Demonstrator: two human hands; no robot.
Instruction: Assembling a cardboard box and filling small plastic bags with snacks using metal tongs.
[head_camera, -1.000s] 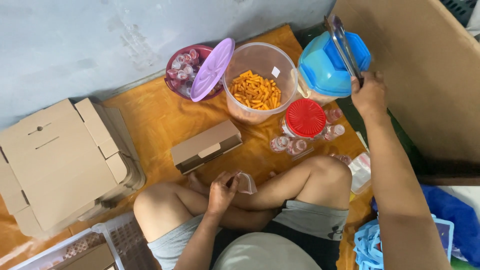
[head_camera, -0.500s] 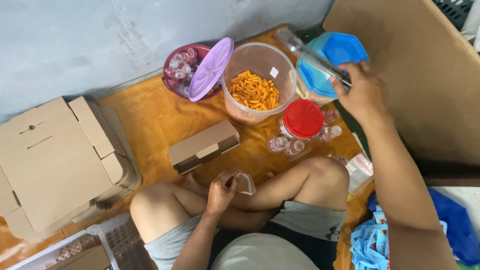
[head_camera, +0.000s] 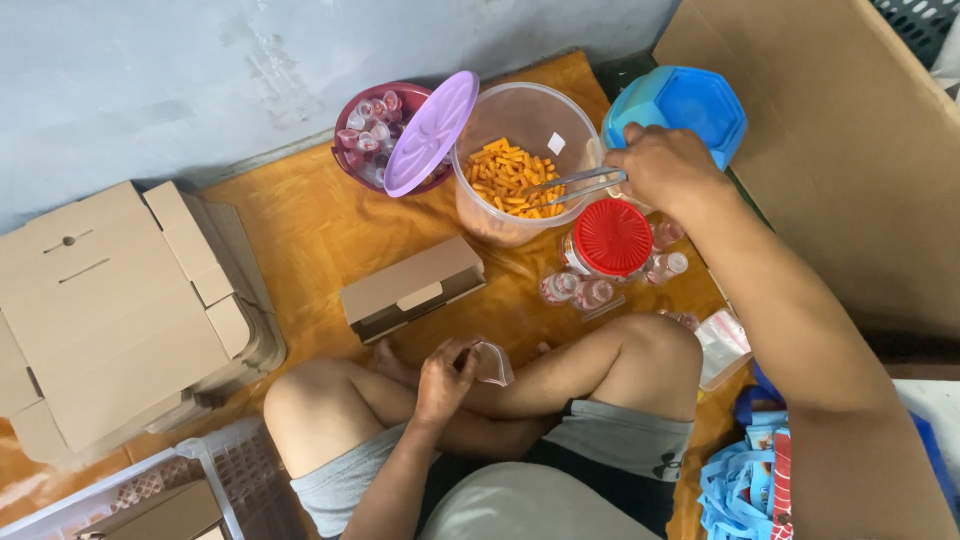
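Right hand (head_camera: 665, 170) is gripping metal tongs (head_camera: 572, 186) reaching into the snack tub (head_camera: 520, 160) just beside it, left hand (head_camera: 445, 375) pinching a small clear bag (head_camera: 492, 362).

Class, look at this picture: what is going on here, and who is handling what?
A person sits cross-legged on an orange cloth. The right hand holds metal tongs with the tips over orange snack sticks in a clear tub. The left hand holds a small clear plastic bag by the knees. A small closed cardboard box lies in front, and a red-lidded jar stands beside the tub.
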